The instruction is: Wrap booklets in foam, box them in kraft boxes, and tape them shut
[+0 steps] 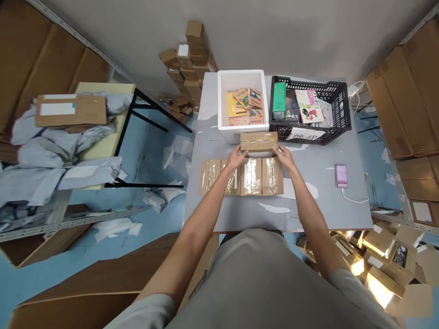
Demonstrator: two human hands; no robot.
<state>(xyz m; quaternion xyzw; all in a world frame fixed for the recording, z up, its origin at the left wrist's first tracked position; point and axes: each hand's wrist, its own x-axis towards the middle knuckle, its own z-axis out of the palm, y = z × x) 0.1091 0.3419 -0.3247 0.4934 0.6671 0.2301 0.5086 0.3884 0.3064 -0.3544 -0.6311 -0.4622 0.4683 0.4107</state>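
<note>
My left hand (236, 156) and my right hand (283, 155) grip the two ends of a small brown cardboard box (259, 142), held just above the grey table (308, 205). Fingers of both hands curl round its sides. Directly in front of me on the table lies a row of several taped cardboard boxes (252, 177). Beyond the held box stands a white foam box (242, 80) with colourful booklets (246, 106) inside.
A black plastic crate (338, 89) with books and a green box sits at the table's back right. A phone (340, 176) with a white cable lies to the right. Stacked small cartons (188, 59) stand behind the table; grey mail bags (44, 160) pile up left.
</note>
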